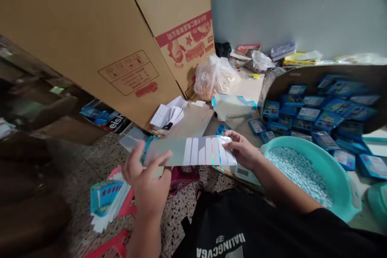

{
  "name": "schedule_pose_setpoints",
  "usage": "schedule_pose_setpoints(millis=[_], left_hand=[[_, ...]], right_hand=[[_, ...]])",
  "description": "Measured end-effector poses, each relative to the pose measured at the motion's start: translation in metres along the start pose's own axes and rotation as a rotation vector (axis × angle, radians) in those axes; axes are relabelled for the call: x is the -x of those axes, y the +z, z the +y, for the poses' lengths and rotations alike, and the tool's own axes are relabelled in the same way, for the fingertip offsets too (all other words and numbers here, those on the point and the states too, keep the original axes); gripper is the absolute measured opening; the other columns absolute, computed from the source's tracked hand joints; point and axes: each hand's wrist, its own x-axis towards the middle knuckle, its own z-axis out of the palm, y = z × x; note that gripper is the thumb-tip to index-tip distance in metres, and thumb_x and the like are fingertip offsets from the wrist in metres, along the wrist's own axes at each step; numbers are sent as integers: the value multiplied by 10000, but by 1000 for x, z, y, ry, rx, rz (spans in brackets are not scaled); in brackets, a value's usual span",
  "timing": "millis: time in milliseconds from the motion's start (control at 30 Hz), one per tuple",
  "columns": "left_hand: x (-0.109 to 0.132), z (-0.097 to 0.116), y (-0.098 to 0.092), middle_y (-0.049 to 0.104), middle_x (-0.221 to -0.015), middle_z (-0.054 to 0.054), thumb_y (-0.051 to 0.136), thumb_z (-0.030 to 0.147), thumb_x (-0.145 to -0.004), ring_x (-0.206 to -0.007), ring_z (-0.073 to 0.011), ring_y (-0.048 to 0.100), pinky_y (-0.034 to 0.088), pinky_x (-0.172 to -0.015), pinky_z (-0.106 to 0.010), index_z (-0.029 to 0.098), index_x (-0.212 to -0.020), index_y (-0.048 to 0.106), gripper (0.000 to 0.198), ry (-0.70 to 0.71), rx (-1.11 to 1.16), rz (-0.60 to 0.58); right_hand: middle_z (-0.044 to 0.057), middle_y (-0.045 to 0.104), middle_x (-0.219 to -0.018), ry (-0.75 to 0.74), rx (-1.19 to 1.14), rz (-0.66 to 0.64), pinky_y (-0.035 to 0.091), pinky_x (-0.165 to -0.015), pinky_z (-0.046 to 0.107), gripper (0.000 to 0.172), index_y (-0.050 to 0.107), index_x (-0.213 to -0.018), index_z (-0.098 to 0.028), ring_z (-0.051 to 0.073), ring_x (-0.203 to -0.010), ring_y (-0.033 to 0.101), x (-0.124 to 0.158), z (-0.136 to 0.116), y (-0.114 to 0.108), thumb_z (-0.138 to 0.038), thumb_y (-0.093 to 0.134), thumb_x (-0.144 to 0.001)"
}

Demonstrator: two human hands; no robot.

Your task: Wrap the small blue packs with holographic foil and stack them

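A long, flat, shiny strip of sheet with several pale bars on its right half spans both hands over the table's front edge. My right hand pinches the strip's right end between thumb and fingers. At the other end is my left hand, its fingers spread against the strip, with a teal edge showing behind them. White folded papers lie beyond the strip. To the right of my right hand stands a turquoise basin holding many small pale blue pieces.
Tall cardboard boxes stand at the back left. A tied plastic bag sits beside them. Several blue packets fill an open carton at right. A red stool bears a stack of printed sheets. A scale lies near my right wrist.
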Motion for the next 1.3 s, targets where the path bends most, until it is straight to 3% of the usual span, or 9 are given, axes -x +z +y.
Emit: schedule_pose_setpoints(millis=[100, 233, 367, 467, 600, 733, 867, 1100, 1300], left_hand=[[4, 21, 6, 343, -1528, -145, 720, 337, -782, -1400, -305, 367, 346, -1119, -495, 266, -1412, 406, 708, -490, 385, 139], [0, 36, 37, 543, -1385, -173, 586, 502, -866, -1225, -277, 578, 475, -1010, -453, 252, -1499, 243, 762, -899, 920, -235], [-14, 33, 60, 641, -1286, -138, 578, 429, -873, -1148, -271, 631, 506, -968, -391, 204, -1392, 482, 574, -601, 692, -530], [-22, 29, 60, 668, -1265, -86, 489, 328, -915, -1148, -260, 637, 516, -929, -356, 266, -1345, 559, 440, -234, 343, -681], [-23, 28, 52, 730, -1143, -55, 425, 265, -938, -978, -228, 710, 544, -773, -293, 298, -1333, 576, 424, 4, 112, -759], [-20, 27, 47, 750, -1069, -35, 434, 207, -913, -872, -221, 720, 530, -685, -280, 332, -1312, 593, 447, 114, 17, -807], [-21, 24, 42, 732, -1109, -35, 399, 40, -805, -978, -208, 687, 526, -818, -289, 311, -1267, 635, 586, 237, 56, -772], [-13, 19, 38, 726, -1144, -28, 418, 169, -892, -1016, -189, 689, 552, -852, -269, 278, -1236, 662, 435, 84, 170, -752], [-3, 22, 39, 686, -1241, -25, 455, 357, -938, -1136, -188, 647, 535, -924, -272, 280, -1245, 653, 373, -104, 273, -779]], right_hand=[[-95, 611, -617, -95, -89, 91, 429, -479, 157, 529, 571, -986, -238, 67, -497, 553, -4, 20, 14, -131, 859, -554], [-72, 667, -739, -88, -96, 68, 469, -528, 169, 667, 539, -1115, -255, 78, -575, 601, -5, 51, 30, -154, 869, -545], [4, 676, -919, 5, 284, -103, 564, -701, 335, 848, 412, -1310, -270, 190, -790, 680, -10, 58, 20, -230, 850, -585], [129, 545, -1275, -512, 736, 132, 488, -960, 513, 934, 250, -1442, -300, 302, -1179, 567, -10, 32, 1, -282, 788, -679], [118, 308, -1513, -1126, 1374, 262, 217, -1156, 587, 665, 402, -1407, -317, 360, -1451, 207, -2, -19, -6, -230, 674, -807], [95, 544, -1360, -978, 1766, -134, 164, -1150, 572, 461, 524, -1346, -307, 320, -1352, 398, 4, -50, 14, -251, 594, -894], [57, 692, -1011, -783, 1810, -483, 375, -974, 380, 235, 667, -1134, -248, 203, -988, 619, -3, -56, 29, -218, 553, -931], [51, 685, -967, -1043, 1744, -472, 374, -948, 385, 282, 705, -1100, -272, 184, -884, 586, -12, -44, 20, -156, 523, -918], [65, 651, -1230, -1043, 1728, -465, 257, -1109, 481, 275, 669, -1134, -281, 224, -1211, 527, -9, -26, 7, -182, 536, -914]])
